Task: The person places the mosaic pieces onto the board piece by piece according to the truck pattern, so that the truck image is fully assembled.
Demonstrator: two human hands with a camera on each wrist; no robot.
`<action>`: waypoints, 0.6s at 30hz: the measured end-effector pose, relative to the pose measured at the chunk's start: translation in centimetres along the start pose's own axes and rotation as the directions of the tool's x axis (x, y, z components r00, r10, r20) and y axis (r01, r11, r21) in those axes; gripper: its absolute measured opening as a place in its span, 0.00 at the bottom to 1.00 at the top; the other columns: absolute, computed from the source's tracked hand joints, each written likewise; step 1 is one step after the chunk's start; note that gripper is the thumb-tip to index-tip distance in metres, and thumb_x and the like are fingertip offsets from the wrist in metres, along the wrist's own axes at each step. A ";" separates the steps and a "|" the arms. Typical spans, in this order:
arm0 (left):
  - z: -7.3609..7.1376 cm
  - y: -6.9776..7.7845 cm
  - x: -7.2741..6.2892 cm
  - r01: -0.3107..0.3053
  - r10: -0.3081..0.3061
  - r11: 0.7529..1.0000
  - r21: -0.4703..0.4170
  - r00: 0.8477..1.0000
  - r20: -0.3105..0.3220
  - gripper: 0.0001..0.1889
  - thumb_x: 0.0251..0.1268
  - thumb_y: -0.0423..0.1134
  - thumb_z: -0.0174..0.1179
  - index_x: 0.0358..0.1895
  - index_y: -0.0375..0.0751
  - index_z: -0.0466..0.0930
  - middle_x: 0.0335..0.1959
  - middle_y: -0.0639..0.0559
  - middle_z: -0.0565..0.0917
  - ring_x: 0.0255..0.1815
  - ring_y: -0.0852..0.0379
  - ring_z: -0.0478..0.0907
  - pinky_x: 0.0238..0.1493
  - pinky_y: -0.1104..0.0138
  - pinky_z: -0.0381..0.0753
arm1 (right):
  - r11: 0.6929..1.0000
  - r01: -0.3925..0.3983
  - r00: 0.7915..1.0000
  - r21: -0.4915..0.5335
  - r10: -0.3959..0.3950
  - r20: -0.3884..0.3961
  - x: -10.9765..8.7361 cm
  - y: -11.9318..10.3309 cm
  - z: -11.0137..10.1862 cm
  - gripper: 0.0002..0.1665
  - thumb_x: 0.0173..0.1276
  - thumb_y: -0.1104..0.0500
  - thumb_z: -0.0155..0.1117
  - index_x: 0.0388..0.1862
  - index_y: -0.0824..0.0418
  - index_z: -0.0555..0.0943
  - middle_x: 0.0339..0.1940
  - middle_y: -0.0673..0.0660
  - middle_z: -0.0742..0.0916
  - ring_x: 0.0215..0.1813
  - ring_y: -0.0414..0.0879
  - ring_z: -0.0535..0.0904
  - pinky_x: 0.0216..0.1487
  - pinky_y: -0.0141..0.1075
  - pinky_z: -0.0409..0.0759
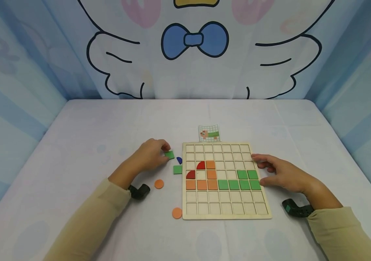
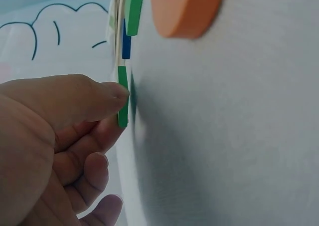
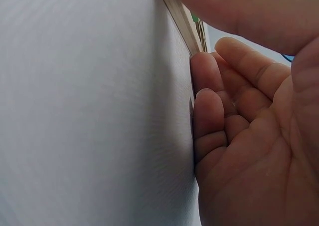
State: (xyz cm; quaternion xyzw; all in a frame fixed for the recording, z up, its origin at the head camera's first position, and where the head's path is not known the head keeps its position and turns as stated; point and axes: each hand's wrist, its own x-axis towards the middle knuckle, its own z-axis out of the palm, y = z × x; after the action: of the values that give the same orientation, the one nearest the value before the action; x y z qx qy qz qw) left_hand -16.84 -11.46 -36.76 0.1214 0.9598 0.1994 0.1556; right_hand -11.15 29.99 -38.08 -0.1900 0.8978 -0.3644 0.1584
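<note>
Between thumb and fingers my left hand (image 1: 151,155) pinches a green square tile (image 1: 169,154), left of the wooden grid board (image 1: 226,216). In the left wrist view the green tile (image 2: 123,106) is seen edge-on, its shadow on the cloth beside it. My right hand (image 1: 284,174) rests at the board's right edge, thumb and fingertips against it, fingers loosely bent. On the board, orange squares (image 1: 201,185), two red quarter-circles (image 1: 200,165) and green squares (image 1: 245,185) fill several cells.
Left of the board lie another green square (image 1: 177,169), a small blue piece (image 1: 179,160) and two orange discs (image 1: 159,184). Behind the board is a small pattern card (image 1: 209,133) with a gridded picture. A white cloth (image 1: 107,119) covers the table, with printed curtains around it.
</note>
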 end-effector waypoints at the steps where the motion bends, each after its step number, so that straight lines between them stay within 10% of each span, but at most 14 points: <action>1: -0.1 0.0 -0.1 -0.003 0.003 1.000 -0.005 1.000 -0.004 0.17 0.65 0.38 0.66 0.55 0.39 0.80 0.49 0.49 0.82 0.52 0.51 0.74 0.59 0.58 0.74 | 1.000 -0.001 1.000 0.000 0.001 0.000 0.0 0.0 0.0 0.46 0.61 0.57 0.76 0.75 0.64 0.66 0.69 0.62 0.75 0.62 0.51 0.72 0.57 0.26 0.67; 18: -0.6 2.8 -1.1 -0.141 0.140 0.990 -0.014 0.990 -0.029 0.16 0.65 0.38 0.67 0.54 0.41 0.82 0.49 0.53 0.83 0.49 0.53 0.72 0.50 0.61 0.75 | 1.000 -0.003 1.000 0.011 0.003 -0.001 0.0 0.0 0.0 0.45 0.61 0.57 0.76 0.74 0.64 0.66 0.68 0.62 0.76 0.62 0.50 0.72 0.57 0.25 0.66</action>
State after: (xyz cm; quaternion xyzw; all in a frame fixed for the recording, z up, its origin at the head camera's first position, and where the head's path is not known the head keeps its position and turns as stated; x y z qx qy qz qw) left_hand -15.53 -9.54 -34.75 0.1846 0.9493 0.2194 0.1288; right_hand -11.10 29.97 -38.04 -0.1878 0.8961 -0.3691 0.1596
